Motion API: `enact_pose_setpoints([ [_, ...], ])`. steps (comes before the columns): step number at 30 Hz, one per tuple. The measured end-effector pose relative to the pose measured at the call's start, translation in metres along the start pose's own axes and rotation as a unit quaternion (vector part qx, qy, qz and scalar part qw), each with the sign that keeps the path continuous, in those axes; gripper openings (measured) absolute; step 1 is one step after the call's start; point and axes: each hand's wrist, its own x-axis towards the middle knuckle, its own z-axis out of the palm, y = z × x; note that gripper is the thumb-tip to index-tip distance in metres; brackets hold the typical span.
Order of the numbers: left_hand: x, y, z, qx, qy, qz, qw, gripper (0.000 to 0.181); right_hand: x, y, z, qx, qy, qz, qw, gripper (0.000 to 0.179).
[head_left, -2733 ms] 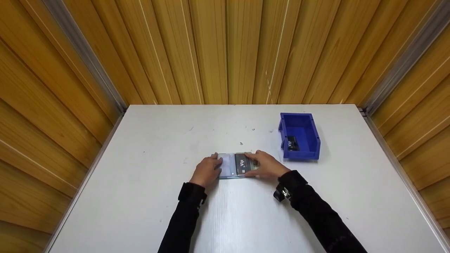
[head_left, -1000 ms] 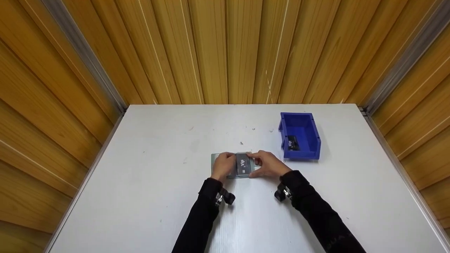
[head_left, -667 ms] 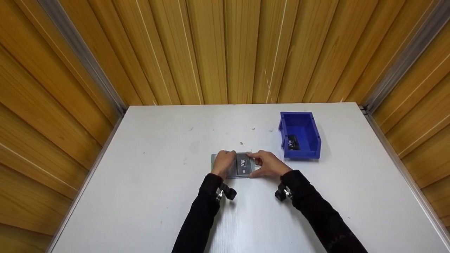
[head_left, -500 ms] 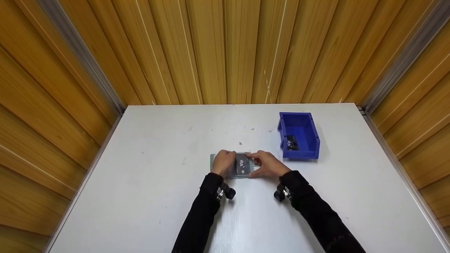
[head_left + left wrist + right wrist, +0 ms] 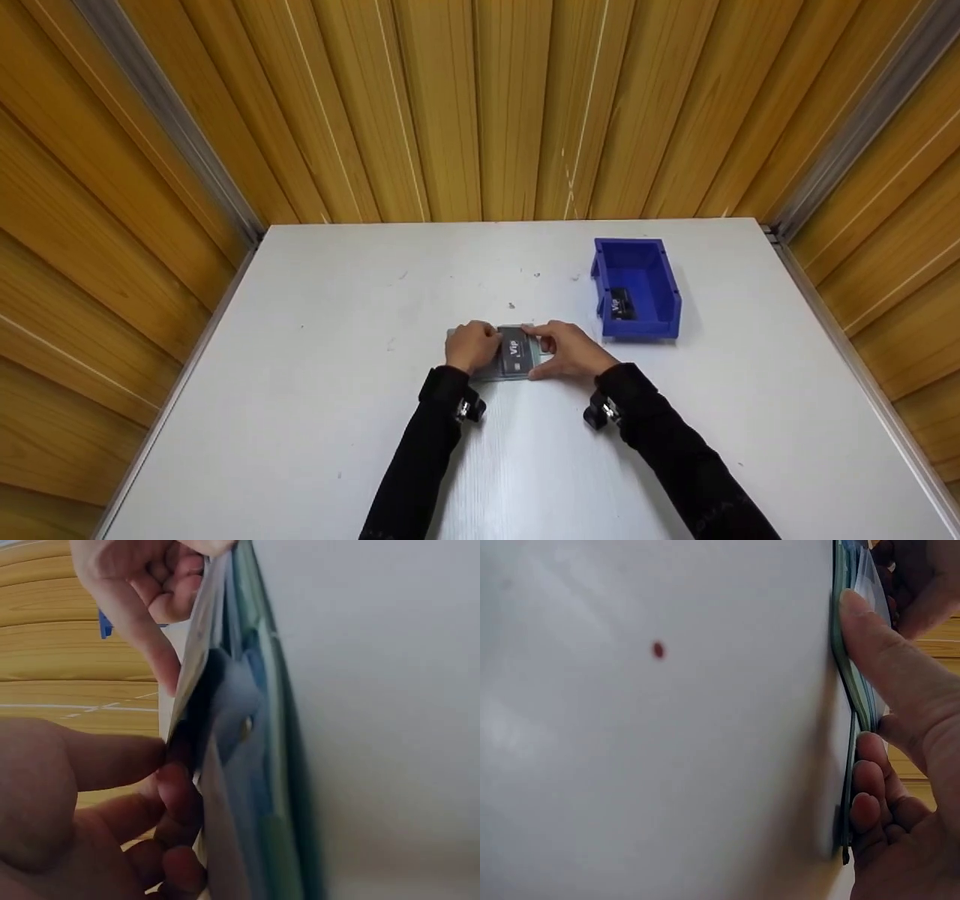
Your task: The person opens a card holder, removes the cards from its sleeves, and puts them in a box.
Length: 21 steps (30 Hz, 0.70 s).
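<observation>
A green card holder (image 5: 489, 373) with clear sleeves lies spread on the white table, and a black card (image 5: 514, 354) marked "Vip" shows at its right half. My left hand (image 5: 470, 347) is at the card's left edge. In the left wrist view, the left hand's thumb and curled fingers (image 5: 176, 791) pinch the raised sleeve edge, partly hiding it; a dark card edge seems to sit inside. My right hand (image 5: 568, 351) grips the holder's right side. The right wrist view has its thumb (image 5: 866, 626) on the holder's near edge, with other fingers curled by the side.
At the back right of the table (image 5: 337, 300) stands a blue bin (image 5: 639, 331) with another black "Vip" card (image 5: 622, 304) inside. Wood-patterned walls (image 5: 487, 112) rise behind and at both sides. Small specks dot the tabletop.
My left hand has gone from the holder's left edge to its middle, beside the card, then shifted slightly left. My right hand has hardly moved and keeps its grip.
</observation>
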Motion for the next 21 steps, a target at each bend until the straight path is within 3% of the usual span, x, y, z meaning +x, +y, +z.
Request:
enact_pose_setpoints([
  [3,-0.003,-0.004,-0.002,-0.021,0.002,0.016,0.9996,0.022,0.000,0.000,0.000,-0.001,0.001,0.014,0.9999,0.089],
  [7,-0.006,-0.012,-0.008,-0.043,0.010,0.015,0.9989,0.022,0.000,-0.001,0.001,-0.003,0.002,0.018,0.9998,0.088],
  [15,-0.013,-0.036,-0.034,-0.054,0.026,-0.024,0.9979,0.023,0.002,-0.003,0.002,0.004,-0.001,0.014,0.9999,0.088],
  [21,-0.016,-0.043,-0.037,-0.096,0.016,-0.041,0.9944,0.022,0.001,-0.002,0.002,0.003,-0.002,0.010,0.9999,0.087],
])
